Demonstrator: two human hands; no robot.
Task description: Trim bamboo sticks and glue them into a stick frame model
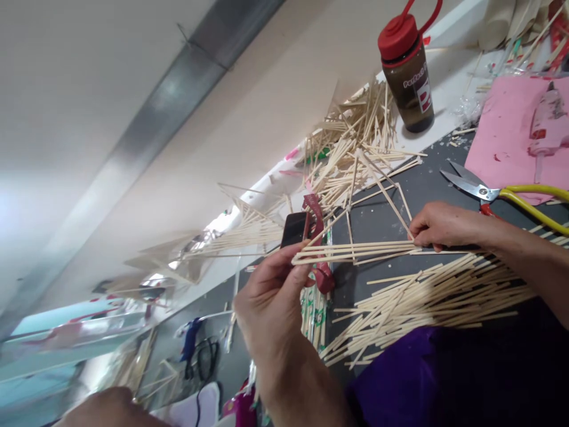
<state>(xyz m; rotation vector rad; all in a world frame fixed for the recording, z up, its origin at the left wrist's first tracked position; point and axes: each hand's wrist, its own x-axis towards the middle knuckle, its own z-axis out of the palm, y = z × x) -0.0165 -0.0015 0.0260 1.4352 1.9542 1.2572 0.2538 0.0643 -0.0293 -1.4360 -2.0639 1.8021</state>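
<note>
Between thumb and fingers, my left hand (278, 290) pinches the near-left ends of several thin wooden sticks (368, 249), held almost level. My right hand (444, 225) is closed around their other end, its fingertips partly hidden. Joined to or crossing these sticks is an open stick frame (377, 172), with whitish lumps at some corners. I cannot tell which sticks belong to the frame and which are loose. Just below my hands lies a spread pile of loose sticks (418, 302) on the dark table (355, 216).
Yellow-handled scissors (484, 191) lie right, near a glue gun (544, 127) on a pink sheet (493, 130). A red-capped bottle (408, 77) stands by a heap of sticks (355, 136). Beyond my left hand is a phone (294, 229). Another person's blurred hand (115, 409) shows lower left.
</note>
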